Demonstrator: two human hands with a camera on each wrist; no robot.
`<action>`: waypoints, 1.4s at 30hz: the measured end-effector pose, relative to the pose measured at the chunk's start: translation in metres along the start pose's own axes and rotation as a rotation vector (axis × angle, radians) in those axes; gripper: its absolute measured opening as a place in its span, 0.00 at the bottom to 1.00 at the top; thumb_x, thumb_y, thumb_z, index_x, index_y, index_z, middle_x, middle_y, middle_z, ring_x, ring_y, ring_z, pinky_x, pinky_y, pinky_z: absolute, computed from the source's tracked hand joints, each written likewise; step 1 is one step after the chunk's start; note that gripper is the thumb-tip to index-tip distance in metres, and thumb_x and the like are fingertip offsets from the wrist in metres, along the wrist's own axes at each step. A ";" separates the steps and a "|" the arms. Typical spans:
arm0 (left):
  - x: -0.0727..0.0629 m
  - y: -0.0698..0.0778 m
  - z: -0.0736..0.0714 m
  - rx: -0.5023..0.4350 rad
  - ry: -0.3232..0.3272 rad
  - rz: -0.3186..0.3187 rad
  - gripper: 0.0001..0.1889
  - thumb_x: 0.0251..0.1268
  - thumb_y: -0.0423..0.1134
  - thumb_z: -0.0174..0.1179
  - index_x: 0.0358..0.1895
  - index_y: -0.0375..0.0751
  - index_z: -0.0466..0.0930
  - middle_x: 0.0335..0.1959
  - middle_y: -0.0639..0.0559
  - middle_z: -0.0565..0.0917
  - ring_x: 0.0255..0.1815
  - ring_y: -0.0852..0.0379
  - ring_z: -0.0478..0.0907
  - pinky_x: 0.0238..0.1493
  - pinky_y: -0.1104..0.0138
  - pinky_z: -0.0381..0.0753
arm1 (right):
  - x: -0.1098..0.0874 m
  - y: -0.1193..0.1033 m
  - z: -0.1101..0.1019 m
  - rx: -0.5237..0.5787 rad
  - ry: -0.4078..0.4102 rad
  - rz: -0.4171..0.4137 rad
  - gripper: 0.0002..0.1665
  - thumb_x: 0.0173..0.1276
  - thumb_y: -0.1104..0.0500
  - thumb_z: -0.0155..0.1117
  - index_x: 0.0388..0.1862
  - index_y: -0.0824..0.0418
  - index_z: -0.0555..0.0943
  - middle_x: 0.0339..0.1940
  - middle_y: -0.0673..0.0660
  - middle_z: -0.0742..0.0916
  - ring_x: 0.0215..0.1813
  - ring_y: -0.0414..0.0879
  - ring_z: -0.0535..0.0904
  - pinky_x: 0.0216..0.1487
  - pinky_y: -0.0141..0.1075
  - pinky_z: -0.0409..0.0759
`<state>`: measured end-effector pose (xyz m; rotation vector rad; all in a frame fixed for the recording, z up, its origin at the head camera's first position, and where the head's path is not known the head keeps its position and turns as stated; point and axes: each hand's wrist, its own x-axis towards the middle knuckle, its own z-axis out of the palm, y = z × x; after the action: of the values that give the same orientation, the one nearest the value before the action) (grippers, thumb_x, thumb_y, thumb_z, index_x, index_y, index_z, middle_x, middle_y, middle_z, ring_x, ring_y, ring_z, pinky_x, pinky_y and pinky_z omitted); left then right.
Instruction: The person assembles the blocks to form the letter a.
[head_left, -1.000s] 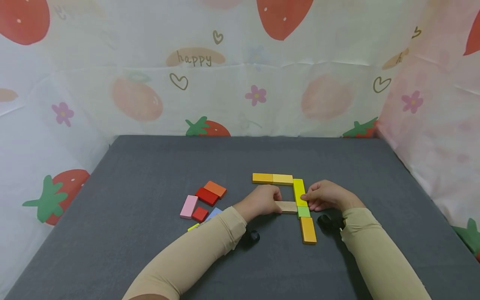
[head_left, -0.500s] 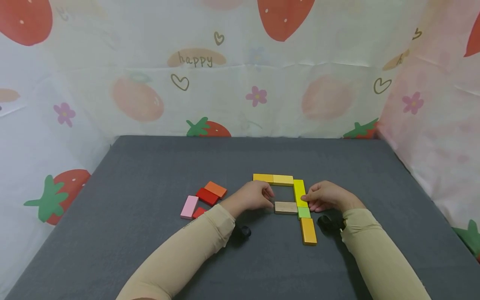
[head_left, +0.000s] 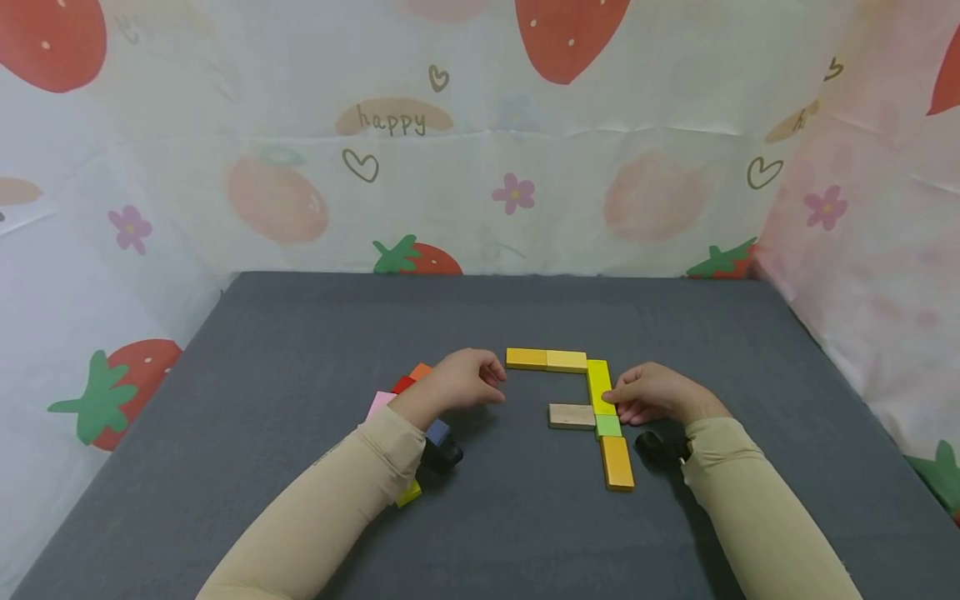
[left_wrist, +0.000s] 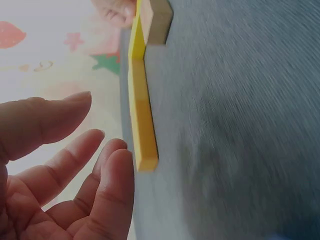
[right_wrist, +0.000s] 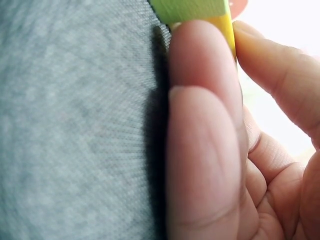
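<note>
My left hand [head_left: 459,382] hangs over the table between the loose blocks and the laid-out row, its fingers loosely bent and holding nothing. In the left wrist view its thumb and fingers [left_wrist: 117,190] are spread apart. My right hand [head_left: 660,393] touches the bright yellow block [head_left: 598,385] with its fingertips, at the block's right side. That block adjoins a small light green block [head_left: 608,426], with an amber block [head_left: 617,463] nearer me. A plain wooden block [head_left: 572,417] extends left from the green one. Two yellowish blocks [head_left: 546,360] form the top bar.
Partly hidden by the left hand and sleeve are a pink block [head_left: 381,402], a red block [head_left: 402,384], an orange block [head_left: 421,371], a blue block [head_left: 437,432] and a yellow block [head_left: 408,493]. The dark grey tablecloth [head_left: 330,325] ends at a patterned curtain [head_left: 465,200].
My left hand has let go of the wooden block and moved left, away from the row. The wooden block lies beside the green one. My right hand has stayed at the yellow block.
</note>
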<state>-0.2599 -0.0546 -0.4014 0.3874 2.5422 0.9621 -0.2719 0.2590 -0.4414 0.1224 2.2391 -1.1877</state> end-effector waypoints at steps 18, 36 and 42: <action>-0.032 -0.047 -0.020 0.061 0.039 -0.055 0.09 0.55 0.36 0.70 0.39 0.42 0.82 0.36 0.52 0.84 0.35 0.58 0.79 0.38 0.67 0.78 | -0.001 -0.002 0.001 0.009 0.007 0.009 0.14 0.66 0.52 0.67 0.26 0.60 0.83 0.17 0.50 0.83 0.20 0.38 0.78 0.29 0.29 0.80; -0.053 -0.062 -0.026 0.134 0.010 -0.142 0.09 0.54 0.38 0.72 0.31 0.43 0.80 0.30 0.51 0.79 0.31 0.55 0.73 0.31 0.68 0.72 | 0.000 0.000 0.000 0.009 0.006 0.008 0.14 0.66 0.52 0.67 0.27 0.60 0.83 0.17 0.49 0.83 0.19 0.38 0.78 0.28 0.29 0.80; -0.055 -0.060 -0.025 0.173 -0.036 -0.173 0.09 0.53 0.40 0.72 0.30 0.43 0.80 0.27 0.51 0.78 0.30 0.55 0.72 0.30 0.68 0.71 | 0.000 0.000 0.000 0.005 0.006 0.006 0.14 0.66 0.51 0.67 0.27 0.60 0.83 0.17 0.49 0.83 0.19 0.38 0.78 0.28 0.29 0.80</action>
<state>-0.2293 -0.1336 -0.4107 0.2264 2.5845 0.6691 -0.2717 0.2588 -0.4408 0.1347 2.2396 -1.1916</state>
